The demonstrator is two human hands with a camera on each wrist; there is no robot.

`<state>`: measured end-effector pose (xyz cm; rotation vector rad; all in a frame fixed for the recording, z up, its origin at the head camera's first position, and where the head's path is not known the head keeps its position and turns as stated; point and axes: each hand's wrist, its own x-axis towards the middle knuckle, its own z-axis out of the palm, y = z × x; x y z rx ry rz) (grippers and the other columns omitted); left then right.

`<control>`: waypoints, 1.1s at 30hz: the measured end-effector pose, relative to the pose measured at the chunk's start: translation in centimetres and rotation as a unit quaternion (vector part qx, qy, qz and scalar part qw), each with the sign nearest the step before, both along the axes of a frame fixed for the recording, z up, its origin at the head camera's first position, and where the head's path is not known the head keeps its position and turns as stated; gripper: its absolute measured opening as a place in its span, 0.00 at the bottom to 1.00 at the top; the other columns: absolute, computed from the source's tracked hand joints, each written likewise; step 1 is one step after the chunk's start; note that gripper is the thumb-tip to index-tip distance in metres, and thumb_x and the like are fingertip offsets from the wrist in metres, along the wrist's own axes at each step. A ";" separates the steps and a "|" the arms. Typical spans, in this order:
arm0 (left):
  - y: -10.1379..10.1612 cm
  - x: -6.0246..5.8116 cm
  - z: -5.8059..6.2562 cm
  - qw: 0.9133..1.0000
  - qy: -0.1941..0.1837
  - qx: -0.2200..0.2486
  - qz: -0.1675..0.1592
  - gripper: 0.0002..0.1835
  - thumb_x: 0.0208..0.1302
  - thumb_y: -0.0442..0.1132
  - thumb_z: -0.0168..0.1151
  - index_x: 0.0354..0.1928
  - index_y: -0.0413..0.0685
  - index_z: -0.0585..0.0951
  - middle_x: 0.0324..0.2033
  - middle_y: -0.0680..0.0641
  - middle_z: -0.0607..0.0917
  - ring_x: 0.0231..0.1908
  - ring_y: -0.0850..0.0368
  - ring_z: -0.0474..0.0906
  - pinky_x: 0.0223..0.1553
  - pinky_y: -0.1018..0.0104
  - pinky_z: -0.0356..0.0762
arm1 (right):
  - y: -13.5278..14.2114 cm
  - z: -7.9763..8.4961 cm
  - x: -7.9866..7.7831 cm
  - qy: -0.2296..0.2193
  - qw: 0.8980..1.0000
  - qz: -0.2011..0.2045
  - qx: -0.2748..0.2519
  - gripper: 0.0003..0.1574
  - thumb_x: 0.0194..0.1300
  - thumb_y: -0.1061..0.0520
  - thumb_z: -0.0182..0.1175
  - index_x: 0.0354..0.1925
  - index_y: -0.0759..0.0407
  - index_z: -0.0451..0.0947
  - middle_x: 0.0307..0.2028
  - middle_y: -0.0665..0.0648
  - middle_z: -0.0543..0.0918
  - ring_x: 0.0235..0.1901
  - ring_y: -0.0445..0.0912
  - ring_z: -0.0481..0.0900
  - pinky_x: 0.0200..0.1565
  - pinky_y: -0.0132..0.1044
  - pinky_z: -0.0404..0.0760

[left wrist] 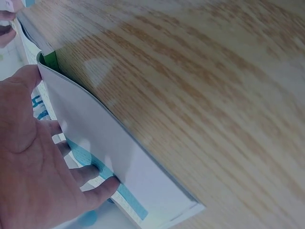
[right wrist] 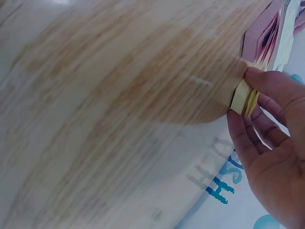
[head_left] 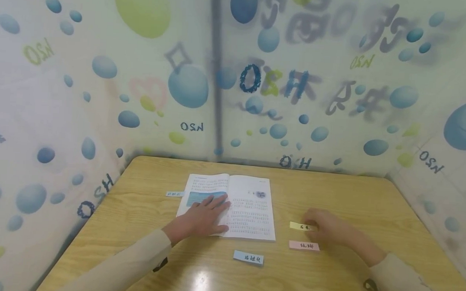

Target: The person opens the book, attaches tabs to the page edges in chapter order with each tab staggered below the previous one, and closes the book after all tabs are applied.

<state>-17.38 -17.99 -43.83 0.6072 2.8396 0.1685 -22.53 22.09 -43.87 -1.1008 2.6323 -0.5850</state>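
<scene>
An open book with printed pages lies on the wooden table. My left hand rests on its left page with the fingers spread, partly over a blue printed block. In the left wrist view, the fingers touch the page and the thumb is at the book's near edge. To the right of the book, my right hand pinches a yellow sticky note pad between thumb and fingers, its right end hidden by the hand in the head view. Nearer me lies a pink sticky note pad with dark handwriting.
A blue sticky note pad with handwriting lies in front of the book. A light blue labelled slip shows at the book's left edge. Behind the table hangs a patterned curtain with bubbles and letters; more of it stands at both sides.
</scene>
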 end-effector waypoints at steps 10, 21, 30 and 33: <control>-0.3 0.1 0.0 1.000 0.000 -0.004 -0.003 0.41 0.73 0.66 0.51 0.80 0.54 0.59 0.80 0.49 0.51 0.76 0.38 0.48 0.65 0.34 0.62 | -0.1 -0.4 -0.3 0.003 1.000 0.000 -0.013 0.10 0.60 0.62 0.71 0.40 0.53 0.83 0.36 0.43 0.79 0.36 0.40 0.75 0.41 0.42 0.81; -0.4 0.1 0.1 1.000 0.005 -0.001 -0.003 0.41 0.73 0.66 0.51 0.80 0.55 0.59 0.79 0.49 0.51 0.75 0.37 0.49 0.64 0.34 0.63 | -0.3 -0.1 -0.2 -0.001 1.000 -0.003 -0.008 0.10 0.61 0.64 0.70 0.39 0.51 0.82 0.34 0.41 0.79 0.34 0.38 0.74 0.39 0.40 0.80; -0.3 -0.1 -0.2 1.000 0.005 0.000 -0.004 0.41 0.73 0.67 0.51 0.80 0.56 0.59 0.80 0.50 0.51 0.76 0.38 0.48 0.64 0.34 0.62 | -0.2 -0.1 -0.4 0.005 1.000 0.002 0.004 0.10 0.60 0.63 0.70 0.39 0.52 0.81 0.33 0.42 0.76 0.32 0.38 0.72 0.36 0.38 0.78; -0.2 -0.1 -0.2 1.000 0.001 0.004 -0.004 0.41 0.73 0.66 0.51 0.80 0.56 0.59 0.80 0.50 0.51 0.76 0.38 0.48 0.65 0.33 0.62 | -0.3 0.1 -0.5 0.002 1.000 0.004 0.004 0.10 0.60 0.63 0.70 0.40 0.53 0.81 0.34 0.43 0.76 0.33 0.39 0.73 0.37 0.39 0.78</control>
